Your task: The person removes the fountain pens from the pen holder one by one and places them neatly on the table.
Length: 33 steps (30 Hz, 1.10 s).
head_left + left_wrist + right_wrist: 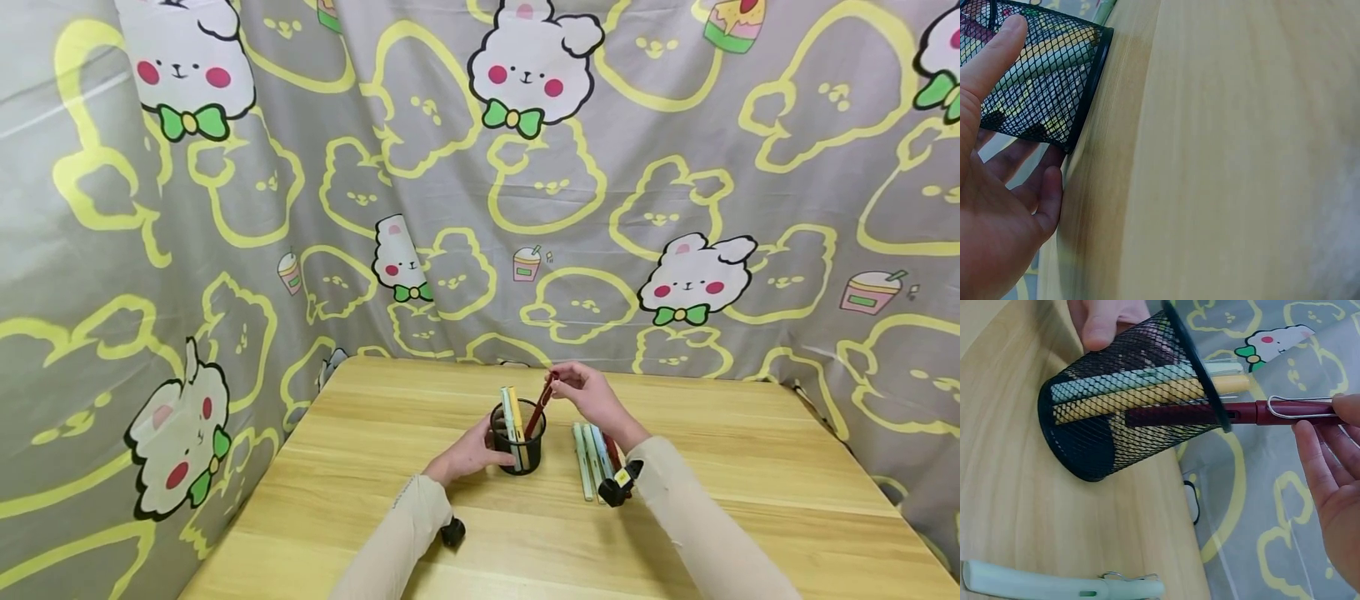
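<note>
In the head view, the left hand [468, 457] grasps the black mesh cup [517, 437] on the table [750, 467], while the right hand [592, 400] pinches the top of a red pen [538, 410] whose lower end is inside the cup, and 3 more pens [594, 454] lie just beside the cup. In the left wrist view, the thumb [994, 56] and fingers [1035, 181] wrap around the cup's mesh wall [1047, 81]. In the right wrist view, the fingertips [1319, 456] grip the red pen [1235, 414] at its clip, next to a green pen [1147, 380] and a yellow pen [1147, 397] in the cup [1122, 419].

Looks like a home desk / makeshift recording corner: light wood table [750, 467] w/ a cartoon-bunny sheet [525, 167] hung behind as backdrop, black mesh pen cup [517, 437] & pens [592, 450] on top.
</note>
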{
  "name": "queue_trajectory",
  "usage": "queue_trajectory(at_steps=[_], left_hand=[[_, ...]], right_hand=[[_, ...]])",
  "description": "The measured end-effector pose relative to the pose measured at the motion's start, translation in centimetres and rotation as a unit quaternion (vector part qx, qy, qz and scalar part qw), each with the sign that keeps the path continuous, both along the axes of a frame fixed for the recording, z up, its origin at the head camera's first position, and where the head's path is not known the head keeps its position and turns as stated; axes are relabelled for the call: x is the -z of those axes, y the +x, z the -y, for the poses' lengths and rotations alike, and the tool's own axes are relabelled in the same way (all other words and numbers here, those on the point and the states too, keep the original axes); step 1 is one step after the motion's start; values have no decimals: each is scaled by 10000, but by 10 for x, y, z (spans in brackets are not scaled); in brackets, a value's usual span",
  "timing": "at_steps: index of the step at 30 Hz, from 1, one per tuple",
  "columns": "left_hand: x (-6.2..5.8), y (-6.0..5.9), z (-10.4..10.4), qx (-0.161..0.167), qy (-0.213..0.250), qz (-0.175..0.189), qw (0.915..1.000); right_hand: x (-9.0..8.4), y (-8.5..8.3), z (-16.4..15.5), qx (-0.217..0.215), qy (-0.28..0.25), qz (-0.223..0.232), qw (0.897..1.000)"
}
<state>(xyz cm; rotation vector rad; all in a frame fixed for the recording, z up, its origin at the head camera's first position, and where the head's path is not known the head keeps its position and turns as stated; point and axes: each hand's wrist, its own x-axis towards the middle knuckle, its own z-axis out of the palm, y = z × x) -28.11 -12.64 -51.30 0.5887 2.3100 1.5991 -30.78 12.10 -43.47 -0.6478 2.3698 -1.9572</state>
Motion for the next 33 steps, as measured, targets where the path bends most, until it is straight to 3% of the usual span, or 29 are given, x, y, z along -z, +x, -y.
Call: queue_trajectory(at_steps=[15,33], left_hand=[[0,0,0,5,53,-4,10000],[2,-1,1,84,73,-62,9999]], right_hand=[[-17,5,-12,11,-667,-193,9976],[-18,0,-37,188,-1560,-164,9874]])
